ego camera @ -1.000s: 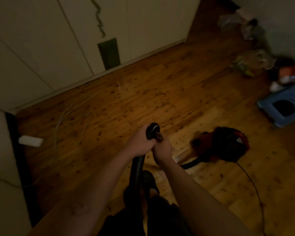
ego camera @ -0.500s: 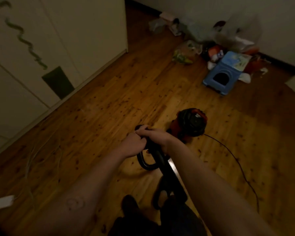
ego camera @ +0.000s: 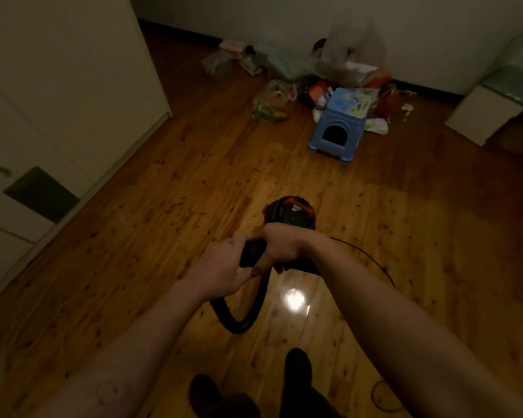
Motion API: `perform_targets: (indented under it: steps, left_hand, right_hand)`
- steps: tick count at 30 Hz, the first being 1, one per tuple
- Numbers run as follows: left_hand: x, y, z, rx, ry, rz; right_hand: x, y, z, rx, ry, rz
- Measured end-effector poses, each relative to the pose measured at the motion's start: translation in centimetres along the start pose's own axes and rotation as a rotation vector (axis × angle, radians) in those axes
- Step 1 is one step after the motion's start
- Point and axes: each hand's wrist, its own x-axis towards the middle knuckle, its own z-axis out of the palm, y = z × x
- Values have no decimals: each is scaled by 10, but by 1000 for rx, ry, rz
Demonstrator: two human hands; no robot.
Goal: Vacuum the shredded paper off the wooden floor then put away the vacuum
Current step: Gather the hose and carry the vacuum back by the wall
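The left hand (ego camera: 222, 262) and the right hand (ego camera: 281, 247) were both curled round the black hose end (ego camera: 252, 251), held close together in front of the body, the right wrapped over from above. Whether they were twisting the piece or only carrying it could not be told. Below them the hose (ego camera: 239, 322) sagged in a loop to the wooden floor (ego camera: 163, 236), just ahead of the nearer foot (ego camera: 296, 366); a step forward would likely have caught that loop and jerked the hose from the grip. The vacuum (ego camera: 290, 214) sat just beyond the hands, and a hard pull on the hose could have tipped it or dragged it across the boards. Its power cord (ego camera: 372, 260) trailed off to the right along the floor, a second snare for the feet and liable to snag if the canister were lifted away. Farther off stood a blue stool (ego camera: 338, 131) and a heap of bags (ego camera: 344, 61) by the wall, which a swinging hose might have knocked. In the dim light no shredded paper could be made out on the open boards, so missed scraps were a real risk.
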Motion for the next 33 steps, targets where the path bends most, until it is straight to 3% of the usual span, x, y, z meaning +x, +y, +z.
perform_targets:
  steps: [5, 12, 14, 18, 19, 21, 23, 28, 31, 33]
  left_hand:
    - [33, 44, 12, -72, 71, 5]
    - [68, 83, 16, 21, 171, -65]
    - [76, 89, 16, 7, 190, -100]
    - [97, 97, 17, -66, 216, -136]
    - [104, 99, 17, -75, 221, -123]
    - [116, 103, 18, -89, 233, -129]
    - [132, 105, 25, -108, 222, -132]
    - [165, 120, 43, -248, 168, -135]
    - [192, 123, 50, -260, 142, -101]
    - [205, 124, 52, -266, 132, -65]
  right_hand:
    - [-32, 36, -34, -193, 115, -92]
    - [-49, 83, -54, -386, 329, -147]
    - [-50, 93, -53, -433, 491, -96]
    - [-56, 110, -30, -241, 1147, -46]
    - [-54, 114, -25, -210, 1239, -14]
    - [-46, 120, -18, -13, 1116, 109]
    - [-33, 128, -14, 379, 896, 223]
    - [-14, 123, -25, 942, 681, 263]
    - [17, 126, -33, 1297, 794, 302]
    - [32, 134, -42, 1361, 905, 310]
